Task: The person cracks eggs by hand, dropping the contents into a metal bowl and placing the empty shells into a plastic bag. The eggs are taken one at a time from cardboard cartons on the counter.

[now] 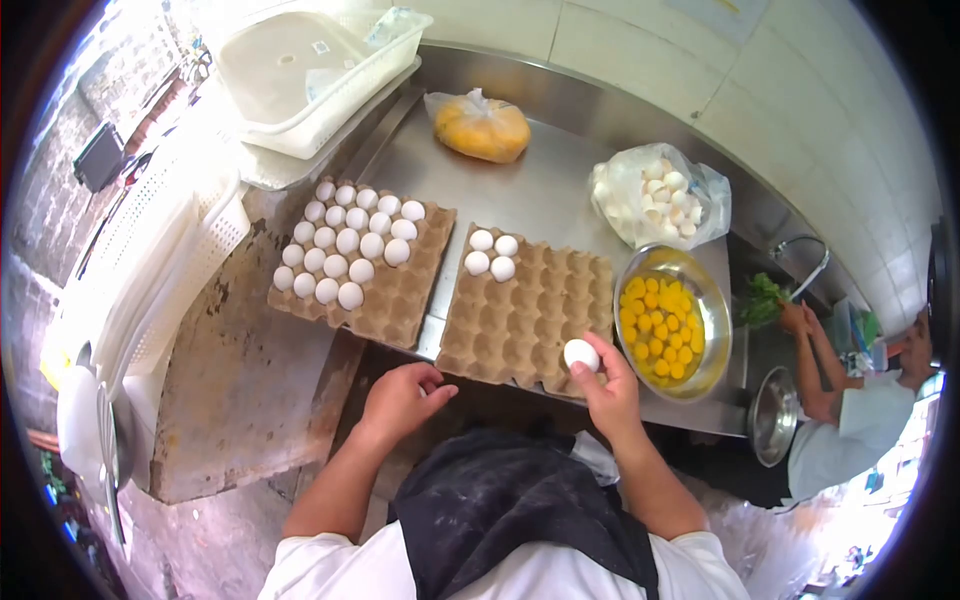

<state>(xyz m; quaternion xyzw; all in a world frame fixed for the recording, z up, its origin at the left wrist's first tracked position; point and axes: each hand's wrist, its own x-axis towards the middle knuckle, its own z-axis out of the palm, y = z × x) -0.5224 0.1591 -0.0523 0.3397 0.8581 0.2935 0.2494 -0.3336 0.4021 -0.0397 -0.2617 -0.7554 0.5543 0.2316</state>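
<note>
My right hand [608,385] holds a white egg [581,354] between thumb and fingers, over the front right corner of a cardboard egg tray [530,315]. Four eggs [490,255] sit at that tray's back left corner. My left hand [405,398] is near the tray's front left corner, its fingers curled and closed; whether anything is in them is hidden. Farther left, a second cardboard tray [392,318] carries several rows of white eggs [347,241]. Right of the trays, a steel bowl [712,340] contains many yolks [660,325] in clear liquid.
A plastic bag of eggshells [662,195] stands behind the bowl, and a tied bag of yellow contents [480,127] lies at the back. White baskets [330,80] are at the left. At the right, another person [860,420] handles greens [762,300] beside a metal basin [773,415].
</note>
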